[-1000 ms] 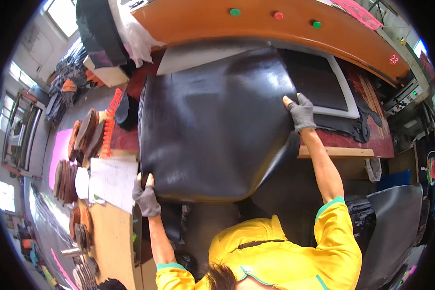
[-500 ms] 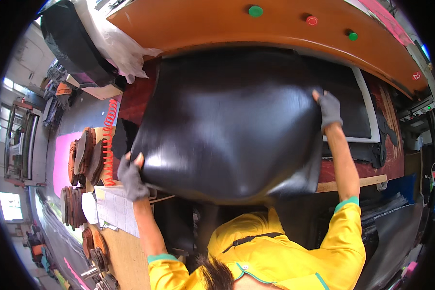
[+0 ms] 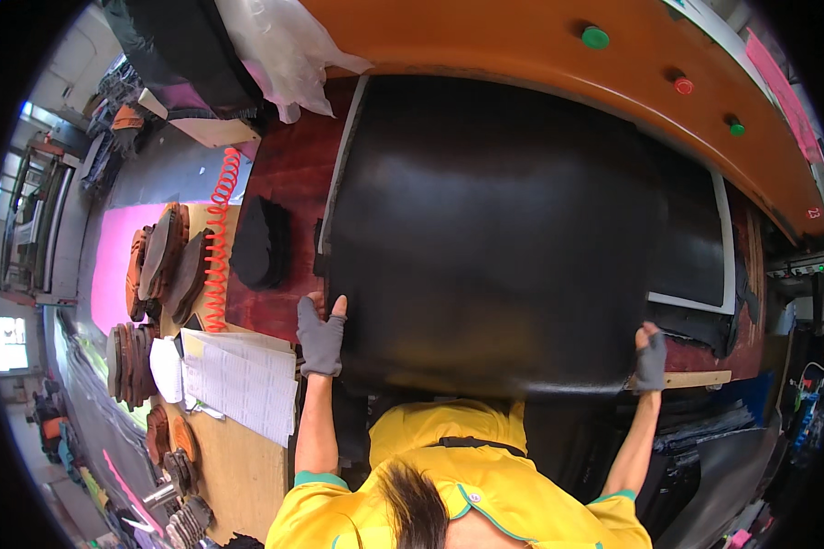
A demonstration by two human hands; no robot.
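Note:
A large glossy black sheet (image 3: 494,238), of leather or rubber by its look, lies spread before me with its near edge hanging by my waist. At its near left edge, my left hand (image 3: 321,340) in a grey fingerless glove pinches the border, thumb toward the sheet. My right hand (image 3: 650,357), gloved alike, holds the near right corner; its fingers are partly hidden by the edge. Under the sheet is a pale flat frame (image 3: 731,247), showing at the right around more black material (image 3: 691,238).
An orange machine beam (image 3: 485,41) with green and red buttons spans the far side. Left of the sheet, black sole-shaped pieces (image 3: 261,242) lie stacked on the dark red board (image 3: 288,174). Farther left are a red coiled hose (image 3: 218,238), brown sole stacks (image 3: 163,256) and papers (image 3: 243,380).
The sheet has come down from a raised, bulging shape to lie flatter. My right hand has moved toward me to the near corner. The black stack at left is now uncovered.

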